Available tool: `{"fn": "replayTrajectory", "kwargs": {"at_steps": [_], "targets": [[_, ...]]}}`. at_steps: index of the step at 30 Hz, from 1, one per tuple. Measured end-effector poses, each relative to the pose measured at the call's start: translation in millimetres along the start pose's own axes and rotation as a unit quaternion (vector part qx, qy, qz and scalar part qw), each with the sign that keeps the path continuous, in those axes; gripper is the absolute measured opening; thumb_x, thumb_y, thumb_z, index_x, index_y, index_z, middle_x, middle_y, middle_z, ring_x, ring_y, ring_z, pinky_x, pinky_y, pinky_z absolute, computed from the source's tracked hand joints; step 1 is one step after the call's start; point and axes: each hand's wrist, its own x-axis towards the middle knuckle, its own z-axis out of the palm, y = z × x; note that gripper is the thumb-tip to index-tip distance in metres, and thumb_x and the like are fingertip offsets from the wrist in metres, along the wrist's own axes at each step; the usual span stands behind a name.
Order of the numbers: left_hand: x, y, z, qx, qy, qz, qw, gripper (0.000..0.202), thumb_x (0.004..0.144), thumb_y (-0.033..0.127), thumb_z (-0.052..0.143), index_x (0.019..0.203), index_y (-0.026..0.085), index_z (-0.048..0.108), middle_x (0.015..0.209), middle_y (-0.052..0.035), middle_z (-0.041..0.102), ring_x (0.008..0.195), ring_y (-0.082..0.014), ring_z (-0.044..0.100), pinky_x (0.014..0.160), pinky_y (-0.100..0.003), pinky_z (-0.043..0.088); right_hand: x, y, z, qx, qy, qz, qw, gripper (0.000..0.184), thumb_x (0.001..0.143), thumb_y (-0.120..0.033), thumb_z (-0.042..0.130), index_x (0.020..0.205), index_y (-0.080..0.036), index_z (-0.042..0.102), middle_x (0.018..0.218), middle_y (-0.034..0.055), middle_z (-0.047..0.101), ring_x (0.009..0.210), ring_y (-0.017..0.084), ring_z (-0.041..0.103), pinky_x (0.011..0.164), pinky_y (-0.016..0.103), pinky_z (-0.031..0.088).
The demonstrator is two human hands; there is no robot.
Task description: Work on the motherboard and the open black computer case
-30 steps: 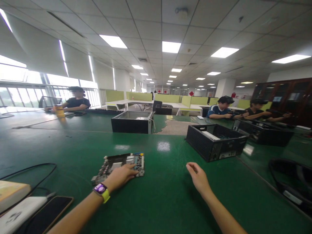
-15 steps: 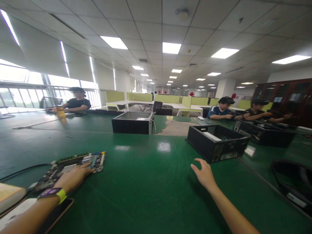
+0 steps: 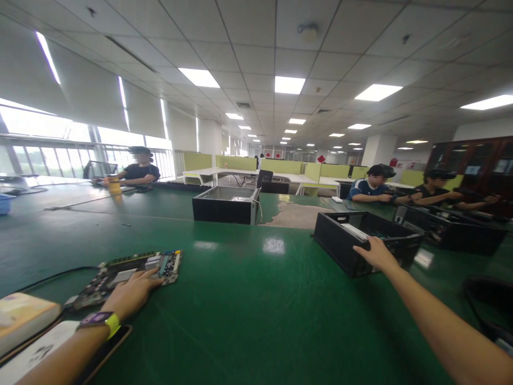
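My left hand (image 3: 130, 294) lies flat with its fingers spread on a green circuit board (image 3: 132, 272) that rests on the green table (image 3: 248, 299) at the lower left. A watch with a yellow strap (image 3: 100, 321) is on that wrist. My right hand (image 3: 377, 254) is stretched out to the right and rests on the near top edge of an open black computer case (image 3: 360, 240). Its fingers curl over the rim; how firmly they grip I cannot tell.
A second open case (image 3: 226, 206) stands further back in the middle, another (image 3: 452, 230) at the right. A book (image 3: 22, 318), a white device and a dark phone (image 3: 108, 347) lie at the lower left beside a black cable (image 3: 48, 277). Three people sit at the table's far side.
My left hand slid the circuit board to the left across the table. My right hand reached forward and to the right, from above the bare table onto the black case's edge.
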Motion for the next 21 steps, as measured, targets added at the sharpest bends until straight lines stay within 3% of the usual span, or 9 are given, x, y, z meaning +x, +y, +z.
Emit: {"fn": "replayTrajectory", "kwargs": {"at_steps": [3,8,15,21], "targets": [[-1,2,-2.7,0.024,-0.037,0.012,0.999,0.046,0.079,0.026,0.043,0.118,0.03,0.067,0.145,-0.0063,0.047,0.129,-0.0352,0.046,0.097,-0.052,0.044,15,5,0,-0.019,-0.025,-0.023,0.999,0.069,0.081,-0.056,0.053,0.13,-0.007,0.051,0.135,0.0216,0.048,0.124,0.031,0.049,0.097,0.036,0.041],[-5,3,-6.3,0.021,-0.013,0.014,1.0,0.045,0.079,0.031,0.041,0.115,0.032,0.069,0.143,-0.0043,0.05,0.131,-0.0351,0.044,0.103,-0.052,0.041,27,3,-4,-0.053,-0.045,-0.027,0.997,0.067,0.081,-0.061,0.053,0.126,-0.012,0.057,0.128,0.0206,0.056,0.114,0.032,0.056,0.09,0.039,0.044],[-5,8,-5.8,0.029,0.044,0.012,0.999,0.046,0.082,0.034,0.041,0.12,0.027,0.066,0.142,-0.0068,0.049,0.133,-0.0335,0.041,0.109,-0.048,0.037,8,-12,-1,-0.111,-0.01,-0.016,0.994,0.051,0.086,-0.051,0.045,0.123,-0.019,0.06,0.128,0.017,0.052,0.103,0.032,0.06,0.08,0.043,0.047],[-1,35,-11.0,0.003,0.047,0.045,0.998,0.044,0.085,0.035,0.039,0.118,0.028,0.066,0.143,-0.0063,0.049,0.132,-0.0324,0.042,0.109,-0.048,0.035,-1,-21,-10,-0.146,0.002,-0.038,0.989,0.047,0.084,-0.048,0.046,0.116,-0.019,0.065,0.118,0.0162,0.056,0.105,0.036,0.056,0.08,0.045,0.046]]}}
